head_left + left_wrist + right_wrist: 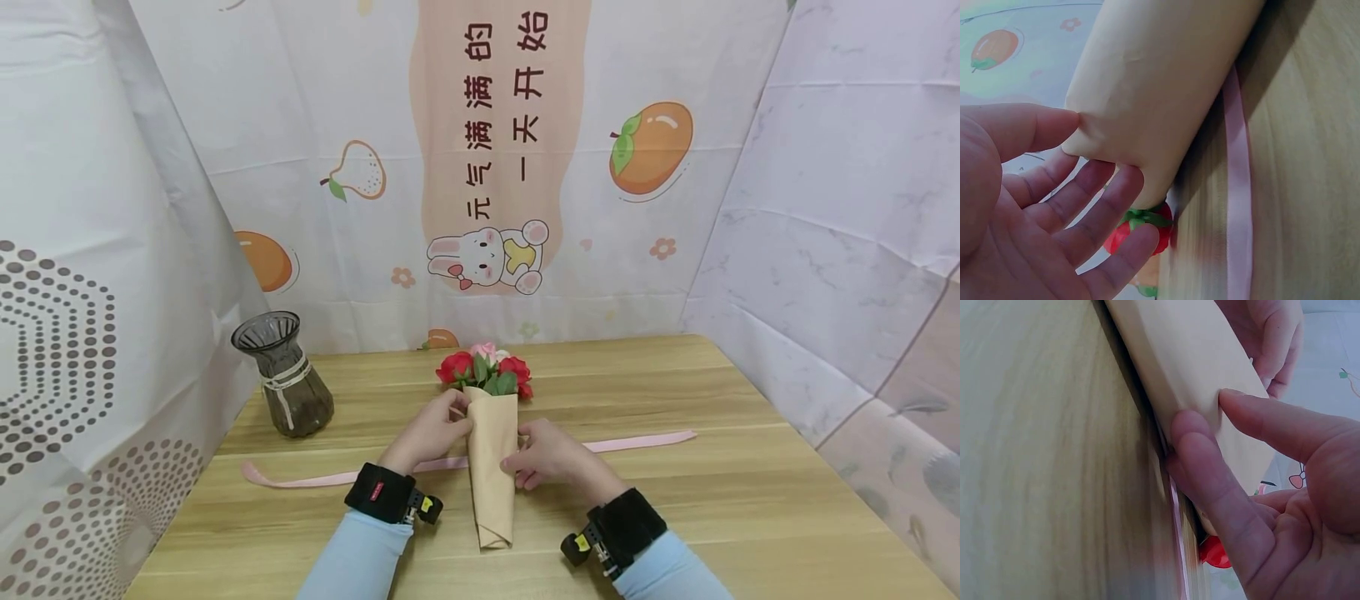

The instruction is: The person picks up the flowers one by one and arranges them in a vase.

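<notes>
A bouquet of red and pink roses (pixel 456 367) with green leaves lies on the table, its stems hidden inside a cone of tan wrapping paper (pixel 492 467). My left hand (pixel 430 429) pinches the paper's upper left edge just below the flowers, thumb on the outside and fingers behind the edge. Lower down, on the opposite side, my right hand (pixel 553 454) holds the paper between thumb and fingers. A pink ribbon (pixel 645 442) runs crosswise beneath the wrapped bouquet, its two ends spread out left and right.
At the table's back left stands a dark glass vase (pixel 296 400) with cord tied round its neck. The wooden table (pixel 750 517) is bordered by a printed curtain (pixel 300 83) at the back and by light cloths on both sides.
</notes>
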Motion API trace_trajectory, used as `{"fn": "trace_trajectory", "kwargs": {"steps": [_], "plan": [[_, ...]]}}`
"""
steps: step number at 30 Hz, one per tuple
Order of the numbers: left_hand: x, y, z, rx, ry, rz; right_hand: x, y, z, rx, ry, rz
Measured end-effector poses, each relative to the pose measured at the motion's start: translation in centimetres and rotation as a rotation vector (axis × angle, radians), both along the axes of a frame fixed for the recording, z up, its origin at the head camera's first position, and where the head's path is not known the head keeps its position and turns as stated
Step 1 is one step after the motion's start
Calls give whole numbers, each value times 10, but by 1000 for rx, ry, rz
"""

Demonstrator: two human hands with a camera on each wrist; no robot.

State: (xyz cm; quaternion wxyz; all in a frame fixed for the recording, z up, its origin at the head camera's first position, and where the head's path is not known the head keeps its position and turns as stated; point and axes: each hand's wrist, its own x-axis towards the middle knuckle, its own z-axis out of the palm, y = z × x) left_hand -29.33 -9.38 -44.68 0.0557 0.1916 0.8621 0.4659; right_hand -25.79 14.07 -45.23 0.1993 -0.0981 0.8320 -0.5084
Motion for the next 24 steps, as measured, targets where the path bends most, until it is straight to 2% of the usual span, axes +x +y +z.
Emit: {"fn": "trace_trajectory", "kwargs": {"steps": [5,16,19,24], "plan": [[0,-2,1,-8,12,6,0,0,0,6,4,2],[-3,-13,-3,-42,-27,2,3,2,4,27,1,12],[-4,-15,-5,-51,-24,-17,5,2,6,48,2,42],[-6,-19,-11,-88,7,-85,7,2,4,50,-9,87]]}}
